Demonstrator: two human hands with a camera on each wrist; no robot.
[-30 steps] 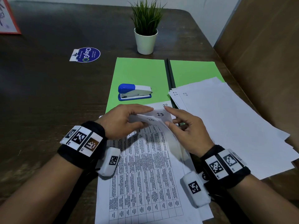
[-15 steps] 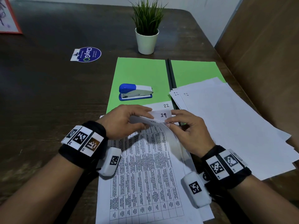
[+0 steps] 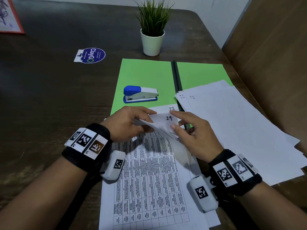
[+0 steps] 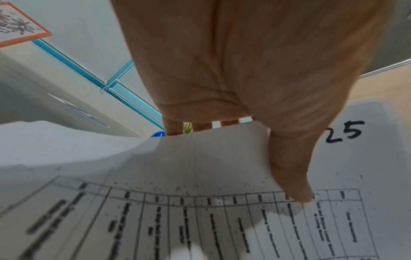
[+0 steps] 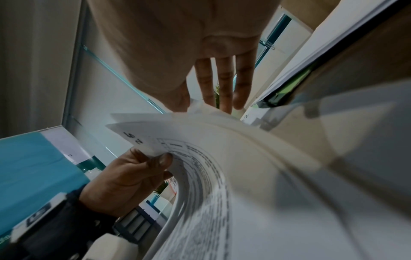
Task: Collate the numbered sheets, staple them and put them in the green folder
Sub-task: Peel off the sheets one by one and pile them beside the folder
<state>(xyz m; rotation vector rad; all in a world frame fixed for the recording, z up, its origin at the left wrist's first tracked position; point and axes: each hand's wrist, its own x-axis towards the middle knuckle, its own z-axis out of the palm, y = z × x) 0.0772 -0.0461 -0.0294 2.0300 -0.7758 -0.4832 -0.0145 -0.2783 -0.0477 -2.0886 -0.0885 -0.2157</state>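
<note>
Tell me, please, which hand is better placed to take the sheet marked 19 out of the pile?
Probably the right hand. Its fingers already hold the folded-up corner of sheet 19, while the left hand pinches the sheets above it, with 25 on top, and should hold them.

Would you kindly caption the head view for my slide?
Both hands, left and right, leaf through numbered sheets, 19 showing; stapler waits on the open green folder.

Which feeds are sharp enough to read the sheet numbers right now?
Head view: evenly lit, sharp; handwritten 19 on the folded-back white sheet corner reads clearly. Left wrist view: 25 legible, table print soft. Right wrist view: dim, fanned white printed sheets blurred.
</note>
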